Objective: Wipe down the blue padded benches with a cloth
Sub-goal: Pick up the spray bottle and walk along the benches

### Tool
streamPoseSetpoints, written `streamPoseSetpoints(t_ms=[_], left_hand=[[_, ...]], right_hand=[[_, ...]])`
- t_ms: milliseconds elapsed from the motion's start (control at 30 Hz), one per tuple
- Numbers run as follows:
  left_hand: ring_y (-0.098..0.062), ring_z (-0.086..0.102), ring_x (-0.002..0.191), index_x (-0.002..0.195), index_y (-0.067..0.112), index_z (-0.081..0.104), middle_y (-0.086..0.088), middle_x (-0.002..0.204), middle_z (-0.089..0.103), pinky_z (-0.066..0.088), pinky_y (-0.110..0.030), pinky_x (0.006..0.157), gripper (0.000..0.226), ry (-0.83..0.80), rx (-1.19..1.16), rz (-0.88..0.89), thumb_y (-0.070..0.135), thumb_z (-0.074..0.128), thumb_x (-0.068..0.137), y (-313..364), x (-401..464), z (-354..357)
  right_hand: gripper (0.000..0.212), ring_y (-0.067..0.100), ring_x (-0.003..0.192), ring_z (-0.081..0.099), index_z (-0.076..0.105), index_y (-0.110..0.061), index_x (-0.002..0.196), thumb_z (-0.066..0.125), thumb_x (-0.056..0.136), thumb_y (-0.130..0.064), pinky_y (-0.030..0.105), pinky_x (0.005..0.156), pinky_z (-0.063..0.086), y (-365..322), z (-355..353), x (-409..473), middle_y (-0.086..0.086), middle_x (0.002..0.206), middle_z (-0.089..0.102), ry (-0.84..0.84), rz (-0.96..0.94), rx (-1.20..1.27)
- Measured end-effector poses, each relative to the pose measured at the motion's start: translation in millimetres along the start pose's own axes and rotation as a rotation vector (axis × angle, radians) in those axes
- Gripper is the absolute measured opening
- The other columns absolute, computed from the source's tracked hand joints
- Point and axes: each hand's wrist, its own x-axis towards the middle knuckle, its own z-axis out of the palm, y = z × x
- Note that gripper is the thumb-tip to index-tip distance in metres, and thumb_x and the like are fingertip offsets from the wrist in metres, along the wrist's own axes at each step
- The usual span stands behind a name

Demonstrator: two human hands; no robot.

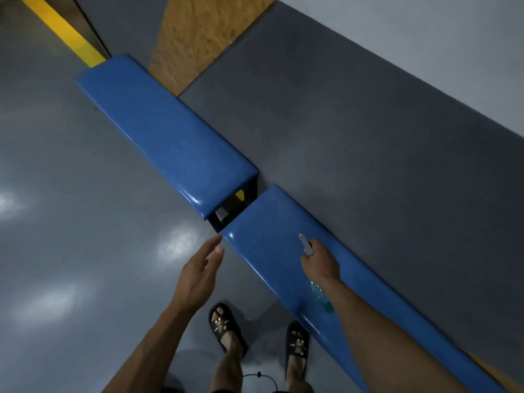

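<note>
2 blue padded benches line a grey wall [368, 109] over a glossy grey floor [71, 194], the far bench [158, 131] split from the near bench [269, 245] by a dark gap. The right hand [319, 259] grips a spray bottle [320, 299] above the near bench; the left hand [201, 268] hovers flat-fingered, holding nothing. No cloth shows; 2 black sandals [224, 324] stand below.

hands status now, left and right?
Left hand: open, fingers straight, holding nothing.
Right hand: fingers curled round a spray bottle over the near bench.
</note>
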Motion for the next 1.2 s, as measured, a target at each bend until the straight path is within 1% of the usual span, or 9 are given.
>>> streamPoseSetpoints(t_ms=[100, 267, 367, 500, 600, 667, 900, 1033, 1200], left_hand=[[-0.004, 0.048, 0.125, 0.142, 0.036, 0.05, 0.017, 0.137, 0.052, 0.037, -0.026, 0.098, 0.044, -0.016, -0.003, -0.021, 0.05, 0.039, 0.101, -10, 24, -36], [-0.002, 0.054, 0.117, 0.132, 0.031, 0.059, 0.014, 0.13, 0.061, 0.036, -0.011, 0.088, 0.038, -0.026, -0.013, -0.044, 0.046, 0.042, 0.101, -28, 57, -88], [-0.007, 0.059, 0.114, 0.125, 0.027, 0.065, 0.01, 0.123, 0.066, 0.042, -0.019, 0.089, 0.039, -0.046, 0.017, -0.048, 0.047, 0.041, 0.101, -41, 76, -110], [-0.004, 0.065, 0.103, 0.119, 0.024, 0.068, 0.011, 0.114, 0.07, 0.052, -0.033, 0.093, 0.046, -0.054, -0.006, -0.071, 0.053, 0.038, 0.099, -53, 97, -130], [-0.002, 0.067, 0.094, 0.113, 0.024, 0.069, 0.012, 0.107, 0.072, 0.055, -0.035, 0.087, 0.043, -0.04, -0.014, -0.091, 0.052, 0.039, 0.1, -58, 110, -141], [-0.002, 0.068, 0.089, 0.109, 0.024, 0.07, 0.01, 0.101, 0.073, 0.056, -0.035, 0.083, 0.041, -0.034, -0.013, -0.102, 0.05, 0.04, 0.1, -58, 117, -148], [-0.005, 0.07, 0.081, 0.099, 0.026, 0.071, 0.007, 0.09, 0.075, 0.059, -0.038, 0.076, 0.028, -0.008, -0.015, -0.189, 0.037, 0.046, 0.103, -55, 154, -179], [-0.008, 0.07, 0.08, 0.099, 0.022, 0.072, 0.005, 0.09, 0.075, 0.058, -0.038, 0.077, 0.027, -0.03, -0.009, -0.237, 0.033, 0.047, 0.103, -52, 191, -196], [-0.009, 0.071, 0.08, 0.099, 0.022, 0.071, 0.004, 0.091, 0.076, 0.057, -0.034, 0.074, 0.027, 0.002, -0.04, -0.232, 0.035, 0.048, 0.103, -41, 237, -220]], right_hand=[[0.011, 0.02, 0.078, 0.057, 0.045, -0.024, 0.091, 0.052, 0.085, -0.018, 0.031, 0.064, 0.043, -32, 25, -9, -0.002, 0.095, 0.057, -0.082, -0.044, -0.019], [0.02, 0.028, 0.099, 0.059, 0.046, -0.027, 0.098, 0.054, 0.08, -0.024, 0.037, 0.079, 0.048, -76, 82, -32, 0.0, 0.107, 0.057, -0.215, -0.047, -0.038], [0.016, 0.03, 0.1, 0.06, 0.044, -0.026, 0.093, 0.053, 0.081, -0.023, 0.037, 0.081, 0.047, -98, 97, -32, 0.001, 0.107, 0.059, -0.26, -0.024, -0.101], [0.014, 0.03, 0.102, 0.061, 0.049, -0.023, 0.095, 0.054, 0.081, -0.022, 0.035, 0.081, 0.046, -112, 88, 0, 0.002, 0.107, 0.06, -0.114, 0.101, -0.053], [0.016, 0.032, 0.089, 0.062, 0.045, -0.023, 0.087, 0.057, 0.076, -0.018, 0.042, 0.077, 0.052, -114, 63, 35, 0.008, 0.098, 0.061, 0.036, 0.17, 0.058], [0.017, 0.031, 0.084, 0.061, 0.047, -0.023, 0.088, 0.058, 0.076, -0.018, 0.042, 0.073, 0.053, -116, 47, 55, 0.008, 0.095, 0.061, 0.071, 0.18, 0.069], [0.016, 0.023, 0.08, 0.056, 0.052, -0.021, 0.095, 0.056, 0.08, -0.017, 0.031, 0.066, 0.044, -167, 25, 100, 0.002, 0.096, 0.061, 0.033, 0.091, 0.033], [0.03, 0.017, 0.083, 0.058, 0.056, -0.025, 0.111, 0.052, 0.082, -0.018, 0.03, 0.066, 0.046, -208, 31, 131, -0.005, 0.101, 0.061, -0.029, 0.046, 0.078], [0.015, 0.024, 0.088, 0.059, 0.053, -0.022, 0.101, 0.054, 0.086, -0.022, 0.031, 0.069, 0.044, -251, 42, 164, -0.001, 0.103, 0.059, -0.045, 0.107, 0.019]])
